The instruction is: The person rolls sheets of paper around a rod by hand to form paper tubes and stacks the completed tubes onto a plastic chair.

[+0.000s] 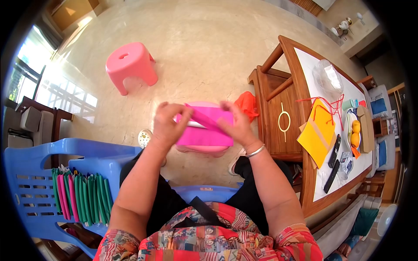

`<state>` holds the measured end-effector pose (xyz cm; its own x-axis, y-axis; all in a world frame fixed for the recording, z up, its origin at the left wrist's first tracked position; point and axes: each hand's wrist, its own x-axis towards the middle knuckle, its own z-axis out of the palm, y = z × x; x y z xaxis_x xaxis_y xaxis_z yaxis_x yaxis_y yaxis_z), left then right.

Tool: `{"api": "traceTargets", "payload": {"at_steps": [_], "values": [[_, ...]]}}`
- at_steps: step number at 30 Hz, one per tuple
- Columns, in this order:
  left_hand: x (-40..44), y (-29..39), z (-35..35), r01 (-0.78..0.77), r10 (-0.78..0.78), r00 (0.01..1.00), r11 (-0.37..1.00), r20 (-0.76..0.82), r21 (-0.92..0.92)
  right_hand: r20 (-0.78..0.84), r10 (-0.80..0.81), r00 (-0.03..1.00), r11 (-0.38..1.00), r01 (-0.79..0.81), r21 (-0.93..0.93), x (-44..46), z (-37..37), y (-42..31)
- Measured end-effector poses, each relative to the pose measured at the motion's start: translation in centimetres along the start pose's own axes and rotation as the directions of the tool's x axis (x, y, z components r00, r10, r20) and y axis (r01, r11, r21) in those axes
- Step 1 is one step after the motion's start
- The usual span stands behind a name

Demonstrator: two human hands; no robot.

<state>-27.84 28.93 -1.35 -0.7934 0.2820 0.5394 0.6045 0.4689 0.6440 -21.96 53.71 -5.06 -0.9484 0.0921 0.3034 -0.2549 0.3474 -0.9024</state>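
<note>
Between my two hands a folded magenta strip [203,119] slants down to the right; whether it is paper or cloth I cannot tell. My left hand [171,123] pinches its upper left end. My right hand [238,125], with a bracelet on the wrist, has its thumb and fingers on the lower right end, slightly blurred. Beneath it a flat magenta sheet [204,137] lies on a pink stool [200,149]. A white band [194,124] shows between strip and sheet, partly hidden by the strip.
At left, a blue plastic chair [96,148] holds a row of green and pink folded pieces [82,195]. Another pink stool [130,65] stands ahead. Right of me is a wooden table [300,174] with yellow envelopes [320,135], remotes [333,174] and fruit. A red bag [247,105] lies beside it.
</note>
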Motion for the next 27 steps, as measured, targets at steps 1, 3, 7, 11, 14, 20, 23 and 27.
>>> {"api": "traceTargets", "payload": {"at_steps": [1, 3, 7, 11, 14, 20, 23, 27], "values": [[0.5, -0.9, -0.2, 0.073, -0.075, 0.989, 0.997, -0.126, -0.02, -0.129, 0.013, 0.992, 0.999, -0.007, 0.047, 0.8, -0.9, 0.4], [1.3, -3.9, -0.9, 0.301, -0.347, 0.931, 0.907, -0.117, -0.296, -0.318, 0.209, 0.925, 0.938, -0.098, 0.332, 1.6, -3.2, 0.4], [1.8, -6.8, -2.2, 0.468, -0.623, 0.778, 0.664, -0.085, -0.584, -0.331, 0.25, 0.91, 0.926, -0.125, 0.357, 1.4, -5.4, 2.4], [1.7, -7.1, -2.4, 0.534, -0.698, 0.716, 0.558, -0.011, -0.635, -0.248, 0.216, 0.944, 0.934, -0.126, 0.333, 1.0, -3.9, 1.4], [1.6, -6.6, -2.3, 0.565, -0.697, 0.716, 0.549, 0.036, -0.617, -0.232, 0.198, 0.952, 0.932, -0.11, 0.345, 1.1, -3.1, 2.0], [1.5, -6.3, -1.7, 0.601, -0.691, 0.714, 0.517, 0.117, -0.609, -0.246, 0.097, 0.964, 0.993, -0.077, 0.09, 0.9, -2.8, 1.1], [1.6, -6.0, -1.6, 0.592, -0.679, 0.725, 0.531, 0.114, -0.606, -0.234, 0.04, 0.972, 0.996, -0.057, -0.066, 0.9, -3.2, 0.5], [1.7, -5.6, -2.0, 0.581, -0.685, 0.726, 0.558, 0.067, -0.592, -0.217, -0.078, 0.973, 0.986, 0.043, -0.161, 1.0, -3.3, -0.4]]}}
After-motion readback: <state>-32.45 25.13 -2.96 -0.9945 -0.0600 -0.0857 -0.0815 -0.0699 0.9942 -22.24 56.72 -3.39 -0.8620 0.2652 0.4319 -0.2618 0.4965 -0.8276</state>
